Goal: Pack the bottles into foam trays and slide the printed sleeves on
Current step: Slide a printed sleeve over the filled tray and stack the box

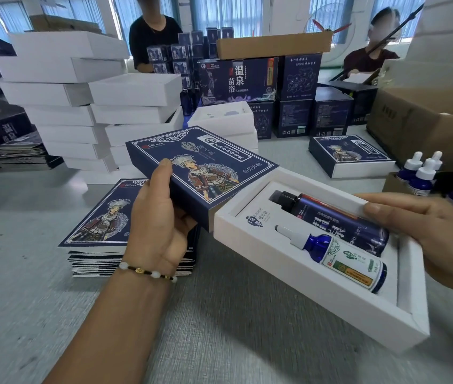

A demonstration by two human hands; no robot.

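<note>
White foam tray [297, 289] filled, both bottles seated; my right hand [424, 234] grips it; left hand [161, 217] grips printed sleeve [200, 170], just starting on; I judge sliding remains.

A: Views?
B: One, head-worn, wide-angle. Looks forward and down across the grey worktop [233, 328], close over the near edge.
A: Far side?
B: Reaches windows, distorted.

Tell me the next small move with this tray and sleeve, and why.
Probably push the white tray further into the printed sleeve. Both bottles, the tall dark bottle and the dropper bottle, already lie in it, its far corner meets the sleeve's open end, and left hand and right hand hold each part.
</note>
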